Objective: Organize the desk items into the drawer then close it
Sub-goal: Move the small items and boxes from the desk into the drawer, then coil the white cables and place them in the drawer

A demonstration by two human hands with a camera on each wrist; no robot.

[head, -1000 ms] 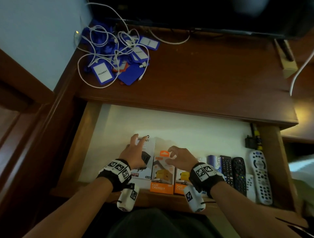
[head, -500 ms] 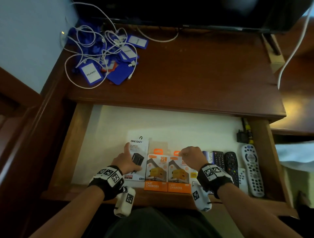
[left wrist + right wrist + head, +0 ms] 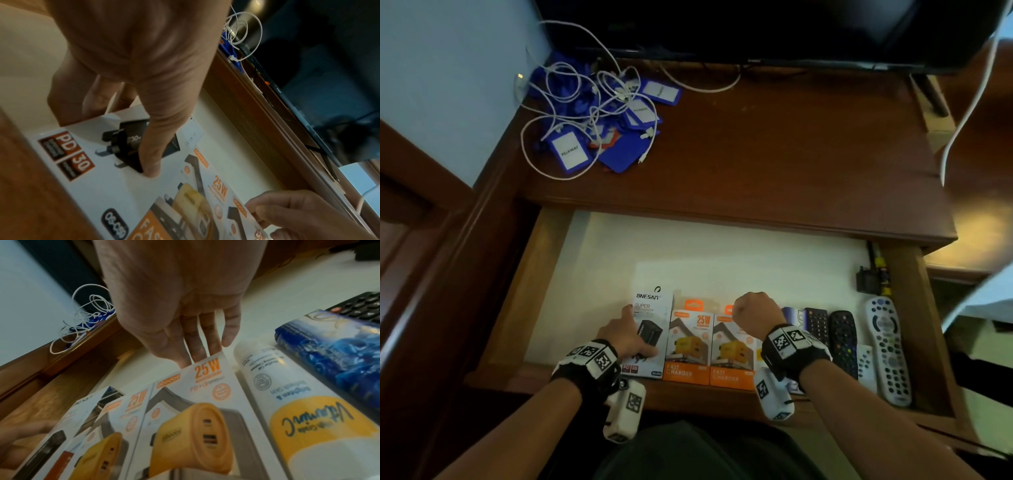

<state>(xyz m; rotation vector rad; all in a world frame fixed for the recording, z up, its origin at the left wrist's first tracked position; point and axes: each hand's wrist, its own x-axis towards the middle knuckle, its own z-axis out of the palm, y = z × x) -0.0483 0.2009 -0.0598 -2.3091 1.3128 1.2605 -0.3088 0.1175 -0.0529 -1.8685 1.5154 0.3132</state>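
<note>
The drawer [image 3: 544,274] stands open with a white liner. At its front edge a white charger box [image 3: 654,308] and two orange charger boxes [image 3: 688,346] [image 3: 732,353] lie flat side by side. My left hand [image 3: 633,329] rests on the white box [image 3: 123,178], thumb [image 3: 152,168] pressing its top face and fingers against its left edge. My right hand [image 3: 748,308] stands over the far end of the right orange box [image 3: 205,386], its fingertips [image 3: 197,353] touching that end. A pile of blue tags and white cables [image 3: 592,126] lies on the desk's back left.
Right of the boxes in the drawer lie a white and yellow tube [image 3: 298,402], a blue packet [image 3: 339,353], two black remotes [image 3: 842,339], a white remote [image 3: 887,349] and a black adapter [image 3: 868,279]. A dark screen [image 3: 756,27] stands at the desk's back.
The charger boxes have come toward the drawer's front into a neat row. My right hand has shifted to the far end of the right orange box; my left stays on the white box.
</note>
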